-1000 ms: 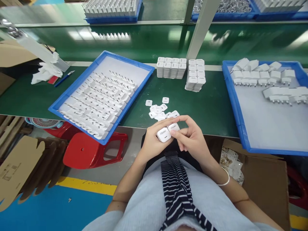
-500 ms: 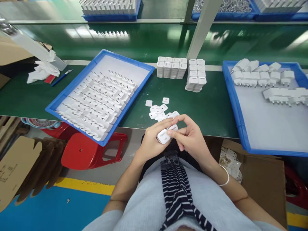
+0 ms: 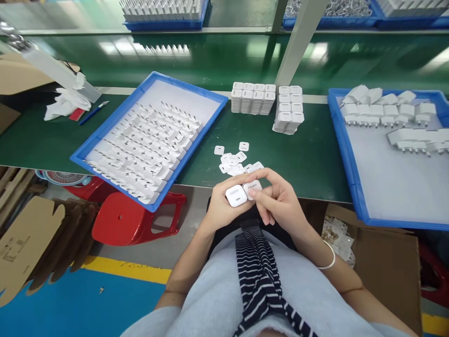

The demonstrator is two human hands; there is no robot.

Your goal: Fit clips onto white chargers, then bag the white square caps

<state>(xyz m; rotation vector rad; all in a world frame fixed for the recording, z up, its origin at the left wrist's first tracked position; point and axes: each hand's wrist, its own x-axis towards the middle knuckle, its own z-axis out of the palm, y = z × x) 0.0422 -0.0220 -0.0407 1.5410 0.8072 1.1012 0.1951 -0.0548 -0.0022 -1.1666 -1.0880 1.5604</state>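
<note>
Two white chargers sit side by side at the front edge of the bench. My left hand point(image 3: 219, 208) is wrapped around the left charger point(image 3: 236, 196), whose face with a port slot points up. The right charger point(image 3: 253, 186) has printed letters on its face and lies against the first, partly between both hands. My right hand point(image 3: 280, 199) has its thumb on that face and its index finger at the far edge. The chargers' lower parts are hidden. Just beyond my hands, loose white cover plates point(image 3: 230, 159) lie scattered on the green bench.
A blue tray point(image 3: 191, 164) with rows of white pronged parts stands at left. Stacked cover plates point(image 3: 253, 100) stand at the back, near a post point(image 3: 294, 51). Another blue tray point(image 3: 356, 187) holds white chargers at right. A red stool point(image 3: 119, 220) stands below the bench.
The two chargers have turned slightly so their faces show more fully. My right thumb has slid down, uncovering the printed letters. The whole view has shifted slightly.
</note>
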